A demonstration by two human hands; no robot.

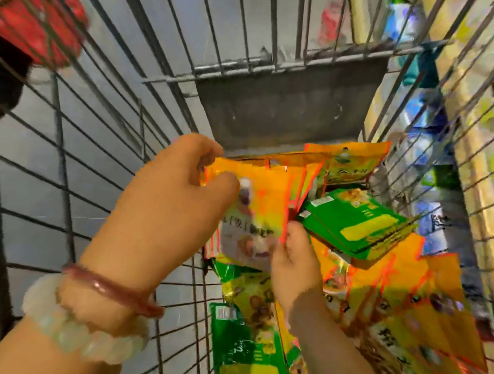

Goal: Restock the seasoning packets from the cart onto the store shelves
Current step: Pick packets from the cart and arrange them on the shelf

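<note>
Best to square the orange packets [252, 214] into one tidy stack before lifting them clear of the cart [71, 152], so none slip back. At frame centre the left hand [175, 201] pinches their top edge, while the right hand [295, 264] grips the lower edge; more green and yellow packets [353, 224] lie loose at lower right

wire cart [98, 148] holds heaped orange packets [403, 307] and green packets [353, 224].
</note>
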